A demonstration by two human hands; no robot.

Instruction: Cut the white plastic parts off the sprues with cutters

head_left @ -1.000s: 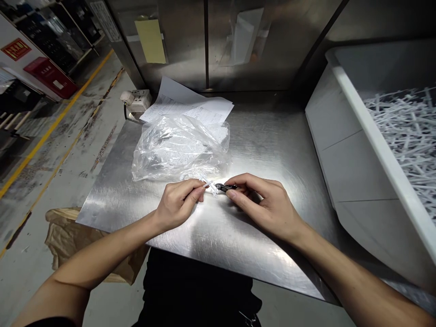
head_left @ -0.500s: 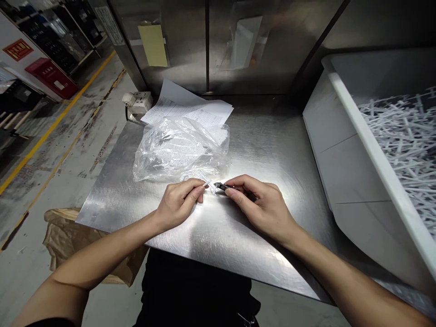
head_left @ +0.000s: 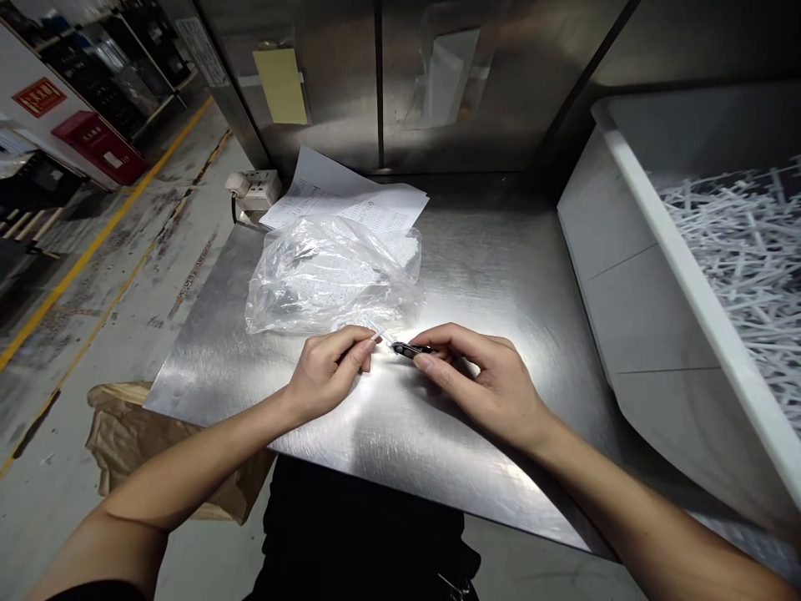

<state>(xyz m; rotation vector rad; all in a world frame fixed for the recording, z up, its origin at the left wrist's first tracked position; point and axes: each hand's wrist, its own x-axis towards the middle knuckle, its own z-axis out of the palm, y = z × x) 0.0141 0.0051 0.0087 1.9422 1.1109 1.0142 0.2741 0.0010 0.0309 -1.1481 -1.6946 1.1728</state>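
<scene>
My left hand (head_left: 335,367) pinches a thin white branched plastic piece (head_left: 380,334) between thumb and fingertips. Opposite it, my right hand (head_left: 485,376) grips small dark nail clippers (head_left: 408,349), whose tip is at the right side of the white piece. Whether the jaws touch the plastic is too small to tell. Just behind both hands lies a clear plastic bag (head_left: 331,271) with many small whitish bits inside. Everything is held low over a steel table (head_left: 394,442).
To the right stands a large grey-white bin (head_left: 651,259) full of white branched plastic pieces (head_left: 738,250). Printed sheets (head_left: 356,196) and a power socket (head_left: 259,189) are at the back of the table. Brown paper (head_left: 143,434) sits below the left edge.
The clippers have turned slightly in my right hand and their tip sits a little lower and further left. The white plastic piece has shifted slightly in my left fingers.
</scene>
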